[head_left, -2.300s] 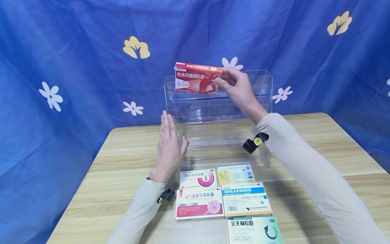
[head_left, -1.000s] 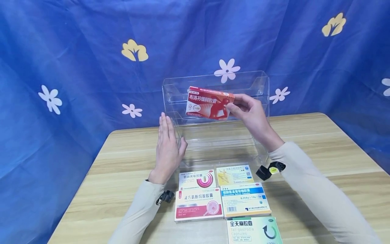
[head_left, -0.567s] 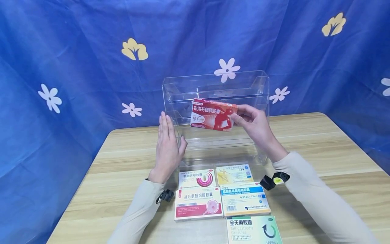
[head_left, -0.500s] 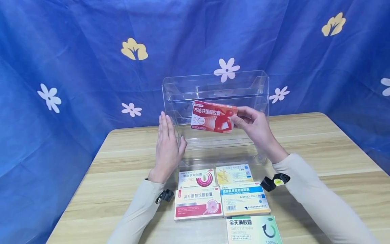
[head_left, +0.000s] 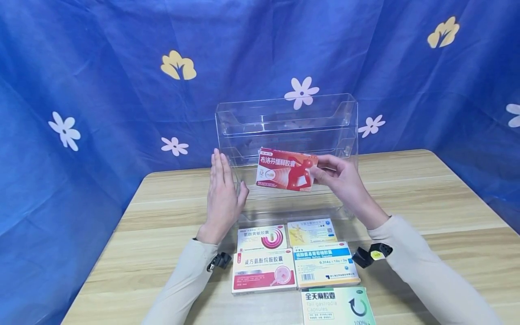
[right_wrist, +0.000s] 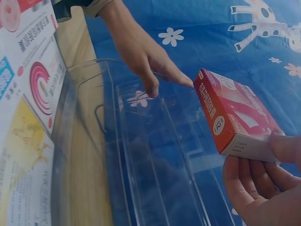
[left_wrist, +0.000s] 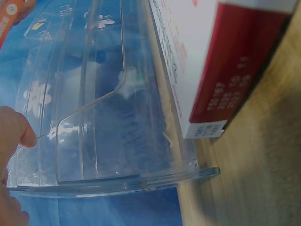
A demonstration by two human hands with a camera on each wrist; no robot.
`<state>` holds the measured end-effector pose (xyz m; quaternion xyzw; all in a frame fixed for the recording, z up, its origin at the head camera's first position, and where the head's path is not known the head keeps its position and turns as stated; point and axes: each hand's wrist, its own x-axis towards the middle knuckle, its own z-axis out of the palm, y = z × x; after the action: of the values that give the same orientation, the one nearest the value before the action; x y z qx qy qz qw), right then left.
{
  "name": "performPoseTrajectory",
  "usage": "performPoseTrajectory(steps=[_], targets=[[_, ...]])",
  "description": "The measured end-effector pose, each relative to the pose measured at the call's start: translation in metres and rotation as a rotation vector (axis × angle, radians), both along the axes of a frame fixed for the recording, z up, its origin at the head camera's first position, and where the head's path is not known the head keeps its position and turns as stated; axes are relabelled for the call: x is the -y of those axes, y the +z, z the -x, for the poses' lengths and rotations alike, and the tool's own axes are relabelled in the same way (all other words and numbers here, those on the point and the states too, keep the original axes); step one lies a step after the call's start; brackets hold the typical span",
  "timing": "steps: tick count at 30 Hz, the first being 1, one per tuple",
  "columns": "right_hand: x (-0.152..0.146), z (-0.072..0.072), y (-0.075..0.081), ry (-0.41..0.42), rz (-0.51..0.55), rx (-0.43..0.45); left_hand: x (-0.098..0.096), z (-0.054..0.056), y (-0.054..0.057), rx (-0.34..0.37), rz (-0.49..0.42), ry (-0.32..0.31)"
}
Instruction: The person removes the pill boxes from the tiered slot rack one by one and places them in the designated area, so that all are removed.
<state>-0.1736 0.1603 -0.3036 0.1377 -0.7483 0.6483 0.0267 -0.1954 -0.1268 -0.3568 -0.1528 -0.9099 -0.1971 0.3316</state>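
My right hand (head_left: 343, 183) pinches a red medicine box (head_left: 284, 169) by its right end, thumb in front and fingers behind. The box is held in front of a clear acrylic tiered rack (head_left: 284, 128), overlapping its middle tiers in the head view. With fingers straight, my left hand (head_left: 223, 194) rests along the rack's left side. In the right wrist view the red box (right_wrist: 235, 113) is tilted, its orange edge and white end showing. The left wrist view catches the rack's side edge (left_wrist: 141, 181) beside the left thumb.
Several medicine boxes lie before the rack: a white-and-pink box (head_left: 264, 271), a pink-ringed box (head_left: 262, 238), a yellow box (head_left: 310, 231), a blue-and-white box (head_left: 325, 265) and a green box (head_left: 337, 307). A blue flowered curtain (head_left: 122, 67) hangs behind the wooden table (head_left: 418, 198).
The right hand has brought the red box down and slightly right, from the rack's top tier to in front of its middle tiers. The left hand has stayed at the rack's side.
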Motion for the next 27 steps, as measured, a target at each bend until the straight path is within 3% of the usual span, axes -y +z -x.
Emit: performPoseTrajectory(steps=[20, 27], targets=[[-0.004, -0.022, -0.031, 0.025, -0.168, 0.123, 0.0, 0.0, -0.001, -0.002, 0.012, -0.002], [-0.003, -0.03, -0.038, 0.035, -0.183, 0.16, 0.001, 0.001, -0.001, 0.006, 0.005, -0.006]])
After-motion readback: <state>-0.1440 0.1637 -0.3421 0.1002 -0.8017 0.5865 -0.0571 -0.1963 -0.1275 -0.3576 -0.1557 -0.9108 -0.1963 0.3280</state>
